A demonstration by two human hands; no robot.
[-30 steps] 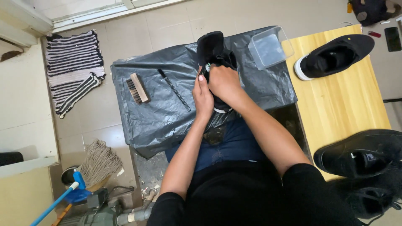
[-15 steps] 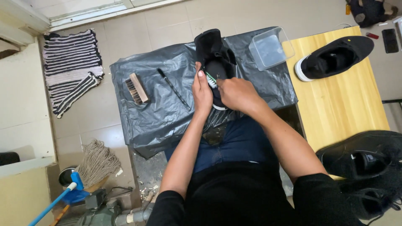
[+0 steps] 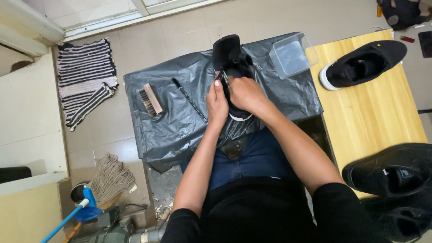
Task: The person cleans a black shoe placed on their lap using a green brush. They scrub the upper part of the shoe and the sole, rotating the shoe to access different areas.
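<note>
The black shoe (image 3: 231, 60) sits over the middle of the black plastic sheet (image 3: 180, 117), which covers the person's lap and hangs toward the tiled floor (image 3: 180, 36). The left hand (image 3: 217, 104) is pressed flat against the shoe's side, fingers together; the right hand (image 3: 243, 92) is curled around the shoe's opening (something thin seems pinched at its fingertips, but that is hard to make out). Left of the shoe the sheet has open room, broken only by a wooden brush (image 3: 150, 100) and a thin dark stick (image 3: 189, 100). Just right of the shoe a clear plastic tub (image 3: 293, 55) stands at the sheet's edge. Further right, a wooden counter (image 3: 369, 112) carries a second black shoe (image 3: 362, 65); more dark shoes (image 3: 391, 173) are cut off by the frame. Well left of the shoe lie a striped mat (image 3: 85, 76) and a mop (image 3: 108, 180).
</note>
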